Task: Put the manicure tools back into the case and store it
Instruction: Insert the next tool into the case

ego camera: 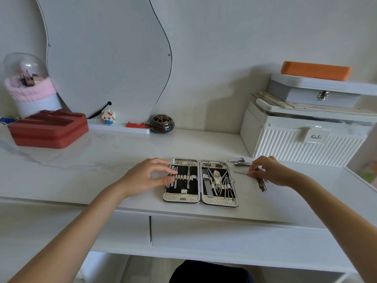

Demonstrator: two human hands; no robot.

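Presently the case (201, 181) lies open flat on the desk (102, 160) near its front edge, both halves up, most elastic loops filled. Left hand (146, 176) rests at the left half's edge, fingers loosely curled and apart, touching the loop strip; it clamps nothing. Right hand (269, 170) sits just right of the case, fingertips pinched together on a thin flat file (240, 172); a darker tool (262, 184) shows below the palm, possibly held as well, view unclear. Two clippers (237, 161) lie loose beside it, apart from the case.

Judgement: tools are light, stiff, smooth steel, likely slippery and sharp at the tips; take each by its handle end and slide it under its loop. Case is rigid and hinged; close it, grip across both long edges. White box (306, 137) stands behind.
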